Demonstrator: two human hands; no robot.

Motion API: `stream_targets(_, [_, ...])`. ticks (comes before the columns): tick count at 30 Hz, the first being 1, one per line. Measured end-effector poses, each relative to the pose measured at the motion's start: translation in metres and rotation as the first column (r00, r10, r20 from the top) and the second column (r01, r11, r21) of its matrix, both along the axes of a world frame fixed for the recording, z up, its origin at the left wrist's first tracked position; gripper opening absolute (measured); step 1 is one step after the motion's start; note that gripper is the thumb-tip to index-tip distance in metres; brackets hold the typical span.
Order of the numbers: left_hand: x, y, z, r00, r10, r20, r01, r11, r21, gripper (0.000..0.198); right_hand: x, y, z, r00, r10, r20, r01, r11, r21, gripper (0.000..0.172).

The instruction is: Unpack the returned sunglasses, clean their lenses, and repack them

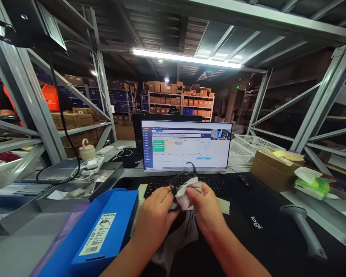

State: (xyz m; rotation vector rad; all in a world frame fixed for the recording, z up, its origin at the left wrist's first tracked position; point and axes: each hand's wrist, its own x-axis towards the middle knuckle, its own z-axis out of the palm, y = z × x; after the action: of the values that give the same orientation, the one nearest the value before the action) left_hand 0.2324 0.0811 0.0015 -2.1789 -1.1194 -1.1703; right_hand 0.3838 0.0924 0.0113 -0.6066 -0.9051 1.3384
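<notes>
My left hand [155, 211] is closed on a pair of dark-framed glasses [175, 179], fingers wrapped round the near side. One curved temple of the glasses sticks up in front of the monitor. My right hand [206, 206] pinches a whitish cloth [186, 196] against the glasses, hiding most of the lenses. Below both hands a grey piece of fabric [177, 244] lies on the black desk mat, with thin dark strands near its top; I cannot make out what these belong to. A blue box [122, 217] with a white label showing glasses stands left of my left hand.
Behind my hands are a keyboard [219, 186] and a lit monitor [187, 154]. To the right lie a barcode scanner [300, 227], a mouse [244, 181], a tissue pack [311, 184] and a cardboard box [273, 169]. Grey trays [109, 181] stand at left. An orange-clad person [49, 98] is beyond the rack.
</notes>
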Motion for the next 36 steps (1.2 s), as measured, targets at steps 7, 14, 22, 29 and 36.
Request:
stream_targets(7, [0.002, 0.002, -0.004, 0.996, 0.082, 0.020, -0.083, 0.995, 0.062, 0.011, -0.018, -0.013, -0.006, 0.995, -0.095, 0.039, 0.093, 0.994, 0.057, 0.053])
stream_targets(14, [0.017, -0.004, -0.008, 0.997, -0.001, -0.075, 0.003, 1.000, 0.015, 0.015, 0.029, 0.014, 0.017, 0.948, 0.131, -0.289, -0.188, 0.966, -0.179, 0.040])
stream_targets(22, [0.014, -0.007, 0.001, 0.987, 0.127, 0.100, -0.106, 0.975, -0.193, 0.015, 0.051, 0.047, 0.008, 0.996, 0.037, -0.079, -0.044, 0.994, -0.096, 0.040])
stream_targets(29, [0.007, -0.002, 0.001, 0.972, 0.177, 0.153, -0.135, 0.958, -0.253, 0.015, 0.047, 0.042, 0.005, 0.996, 0.077, 0.049, -0.075, 0.996, -0.041, 0.042])
stream_targets(36, [0.006, -0.004, 0.006, 0.969, 0.230, 0.089, -0.208, 0.957, -0.204, 0.014, 0.017, 0.018, -0.004, 0.981, 0.092, 0.174, -0.095, 0.995, 0.010, 0.052])
